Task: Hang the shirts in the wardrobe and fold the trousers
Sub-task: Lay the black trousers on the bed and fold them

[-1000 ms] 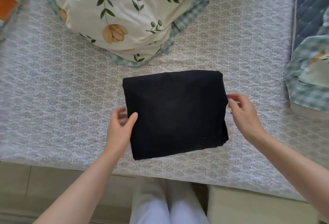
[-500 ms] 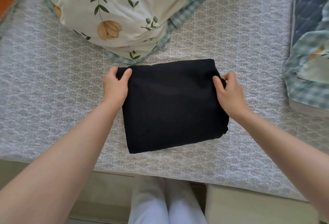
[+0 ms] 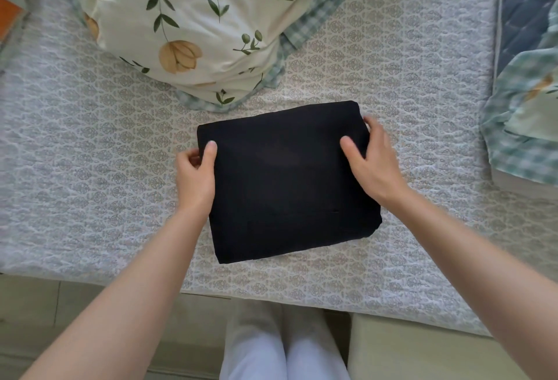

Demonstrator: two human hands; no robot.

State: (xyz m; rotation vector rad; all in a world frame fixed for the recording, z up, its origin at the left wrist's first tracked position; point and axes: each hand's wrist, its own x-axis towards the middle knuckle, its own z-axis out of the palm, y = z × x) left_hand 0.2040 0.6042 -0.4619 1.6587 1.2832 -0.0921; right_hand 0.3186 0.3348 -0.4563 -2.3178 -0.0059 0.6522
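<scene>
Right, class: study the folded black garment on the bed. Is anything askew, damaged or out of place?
Barely: the folded black trousers lie a little skewed on the bed, with the left hand and right hand gripping their sides. No damage shows.

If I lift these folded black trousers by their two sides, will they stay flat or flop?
The folded black trousers are soft cloth, so the unsupported middle will probably sag. Stacked layers show along the near edge, so they may slip apart or unfold.

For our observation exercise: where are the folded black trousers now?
Head view, centre: the folded black trousers lie on the patterned bedspread, near the floral pillow, gripped at their sides by the left hand and right hand.
</scene>
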